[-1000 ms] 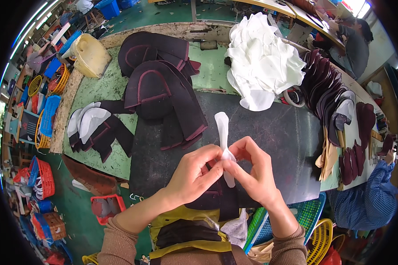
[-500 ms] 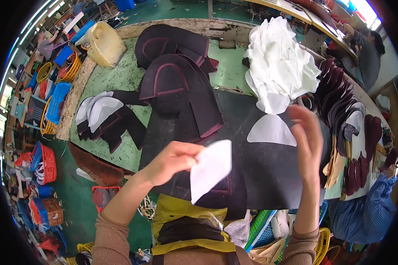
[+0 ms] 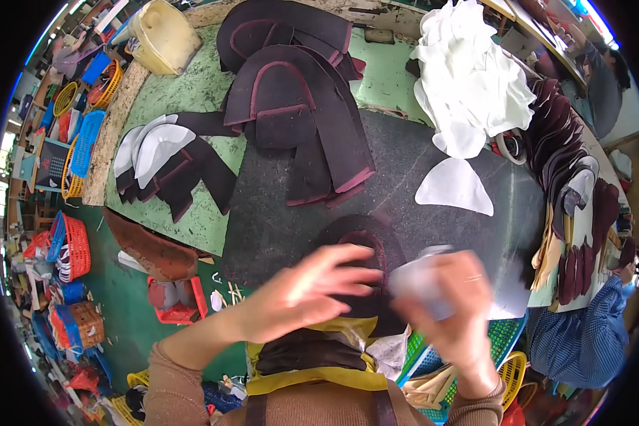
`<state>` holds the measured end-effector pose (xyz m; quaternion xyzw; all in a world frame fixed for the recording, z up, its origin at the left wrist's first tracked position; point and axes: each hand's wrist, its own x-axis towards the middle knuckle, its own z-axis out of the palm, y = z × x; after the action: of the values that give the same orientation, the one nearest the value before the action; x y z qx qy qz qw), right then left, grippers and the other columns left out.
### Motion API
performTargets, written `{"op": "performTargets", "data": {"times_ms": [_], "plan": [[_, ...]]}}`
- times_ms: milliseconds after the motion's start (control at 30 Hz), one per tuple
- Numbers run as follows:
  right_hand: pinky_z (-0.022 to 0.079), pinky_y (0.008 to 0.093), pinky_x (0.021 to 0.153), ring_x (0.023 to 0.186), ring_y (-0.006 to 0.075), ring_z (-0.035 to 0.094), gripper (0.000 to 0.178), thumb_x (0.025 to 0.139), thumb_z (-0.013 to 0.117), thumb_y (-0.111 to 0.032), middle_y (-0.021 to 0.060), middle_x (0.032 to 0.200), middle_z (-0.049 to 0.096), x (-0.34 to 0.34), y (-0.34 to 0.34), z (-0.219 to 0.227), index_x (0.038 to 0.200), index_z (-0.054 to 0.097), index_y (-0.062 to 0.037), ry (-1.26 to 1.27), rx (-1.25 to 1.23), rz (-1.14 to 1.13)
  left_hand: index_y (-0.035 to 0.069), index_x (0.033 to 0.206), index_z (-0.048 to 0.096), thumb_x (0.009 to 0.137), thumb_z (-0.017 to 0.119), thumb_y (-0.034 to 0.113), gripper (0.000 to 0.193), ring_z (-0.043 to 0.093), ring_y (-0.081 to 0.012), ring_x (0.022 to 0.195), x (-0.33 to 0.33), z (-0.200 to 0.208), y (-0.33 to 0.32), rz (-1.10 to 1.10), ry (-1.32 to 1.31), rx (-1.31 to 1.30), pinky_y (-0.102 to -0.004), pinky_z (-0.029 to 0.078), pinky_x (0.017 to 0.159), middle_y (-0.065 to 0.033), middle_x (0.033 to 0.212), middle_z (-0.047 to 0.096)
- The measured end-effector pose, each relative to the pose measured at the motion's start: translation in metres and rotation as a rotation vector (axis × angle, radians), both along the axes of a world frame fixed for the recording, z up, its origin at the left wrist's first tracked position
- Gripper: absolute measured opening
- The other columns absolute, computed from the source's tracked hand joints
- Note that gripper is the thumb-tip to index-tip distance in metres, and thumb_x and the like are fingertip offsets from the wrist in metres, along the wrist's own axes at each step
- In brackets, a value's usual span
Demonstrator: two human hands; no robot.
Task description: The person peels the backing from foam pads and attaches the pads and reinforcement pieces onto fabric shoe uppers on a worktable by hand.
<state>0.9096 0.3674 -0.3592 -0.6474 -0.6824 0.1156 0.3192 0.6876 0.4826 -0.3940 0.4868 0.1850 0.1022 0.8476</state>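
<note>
My right hand (image 3: 458, 305), smeared by motion, grips a curved white piece of sheet material (image 3: 415, 284) near the table's front edge. To its left, my left hand (image 3: 302, 291) has its fingers spread and holds nothing. A dark fabric piece with a maroon curved line (image 3: 355, 231) lies on the black board (image 3: 263, 231) just beyond both hands, partly hidden by them. Farther right on the board rests a single white rounded piece (image 3: 454, 188), below a tall heap of similar white pieces (image 3: 472, 71).
Dark pieces with maroon lines (image 3: 284, 99) lie stacked at the middle back. Dark and white pieces (image 3: 163, 153) fan out at left, near a cream plastic container (image 3: 165, 35). Maroon pieces (image 3: 557, 142) line the right side. A person in a blue checked sleeve (image 3: 582, 330) is at right.
The white piece has passed from my left hand to my right hand, which came down and toward me. My left hand has let go and spread its fingers. The view has shifted slightly.
</note>
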Motion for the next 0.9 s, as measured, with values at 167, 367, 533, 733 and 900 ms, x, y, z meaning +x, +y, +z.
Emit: {"op": "performTargets", "data": {"times_ms": [167,367,533,733,900], "plan": [[0.050,0.0371,0.077,0.086,0.0274,0.063,0.038,0.077,0.081,-0.021,0.0100,0.098,0.068,-0.004,-0.010,-0.021,0.107,0.067,-0.0026,0.332,-0.053,-0.088,0.001,0.145,0.042,0.106,0.051,0.034,0.052,0.067,-0.0224,0.110,-0.005,-0.022,0.007,-0.187,0.143,-0.198,-0.0339,0.058,0.084,-0.0132,0.126,0.062],[0.048,0.0251,0.059,0.065,0.0068,0.061,0.024,0.092,0.074,-0.021,0.0054,0.074,0.067,-0.015,-0.017,-0.042,0.101,0.068,0.0001,0.631,-0.642,-0.106,-0.003,0.130,0.058,0.106,0.052,0.029,0.040,0.071,-0.0163,0.067,-0.007,-0.014,0.018,-0.266,0.333,-0.073,-0.0252,0.056,0.056,-0.0108,0.092,0.071],[0.047,0.0238,0.052,0.055,0.0073,0.061,0.016,0.094,0.070,-0.015,0.0046,0.066,0.066,-0.013,0.002,-0.047,0.094,0.066,0.0000,0.682,-0.559,-0.310,-0.003,0.095,0.066,0.098,0.066,0.012,0.015,0.065,-0.0066,0.062,-0.009,-0.020,0.032,0.044,0.444,0.392,-0.0212,0.050,0.052,-0.0024,0.074,0.067],[0.042,0.0237,0.051,0.052,0.0058,0.054,0.018,0.094,0.069,-0.015,0.0028,0.061,0.061,-0.014,0.021,-0.055,0.087,0.062,0.0005,0.560,-0.490,-0.357,-0.002,0.093,0.066,0.097,0.066,0.011,0.014,0.058,-0.0041,0.055,-0.007,-0.026,0.045,0.127,0.457,0.544,-0.0222,0.044,0.047,-0.0015,0.069,0.063],[0.041,0.0277,0.058,0.060,0.0136,0.050,0.016,0.086,0.073,-0.008,0.0073,0.067,0.055,-0.008,0.016,-0.051,0.080,0.061,-0.0003,0.404,-0.101,-0.403,0.003,0.095,0.062,0.096,0.067,0.009,0.007,0.056,-0.0015,0.068,-0.010,-0.019,0.050,0.260,0.408,0.663,-0.0183,0.047,0.058,0.0028,0.076,0.061]]}}
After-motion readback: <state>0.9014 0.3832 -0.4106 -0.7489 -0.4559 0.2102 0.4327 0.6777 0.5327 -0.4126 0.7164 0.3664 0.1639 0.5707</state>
